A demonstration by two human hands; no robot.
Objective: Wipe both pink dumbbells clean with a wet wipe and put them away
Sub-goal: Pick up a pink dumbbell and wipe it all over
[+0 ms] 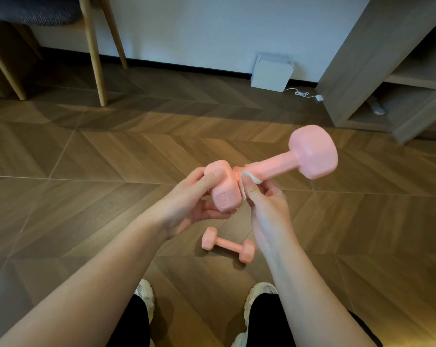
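Note:
I hold one pink dumbbell (282, 165) in the air in front of me, its far head up to the right. My left hand (189, 204) grips the near head from the left and below. My right hand (267, 204) pinches a white wet wipe (249, 176) around the handle just beside that head, thumb on top. The second pink dumbbell (228, 245) lies on the wooden floor below my hands, between my forearms.
My two shoes (259, 296) stand at the bottom of the view. A wooden chair (94, 51) is at the back left. A white box (272, 71) with a cable leans on the wall. A low open shelf unit (397, 91) stands at the right.

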